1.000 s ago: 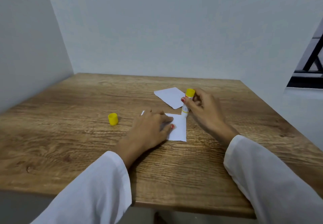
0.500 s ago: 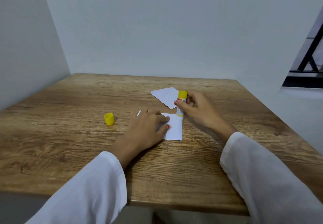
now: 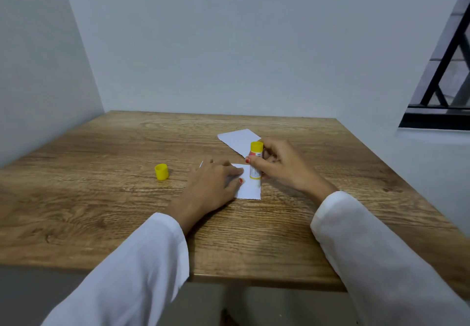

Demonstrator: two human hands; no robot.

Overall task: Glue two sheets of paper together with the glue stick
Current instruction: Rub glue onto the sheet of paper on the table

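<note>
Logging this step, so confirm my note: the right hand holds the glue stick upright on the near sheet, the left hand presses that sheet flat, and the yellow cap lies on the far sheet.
One detail is wrong. In the head view the yellow cap stands on the bare table, left of the left hand, not on the far sheet. The rest holds: the right hand holds the glue stick upright on the near sheet, which the left hand presses flat.

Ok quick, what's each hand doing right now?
Left hand: open, pressing flat on the near paper sheet.
Right hand: closed around the glue stick, tip down on that sheet.
</note>
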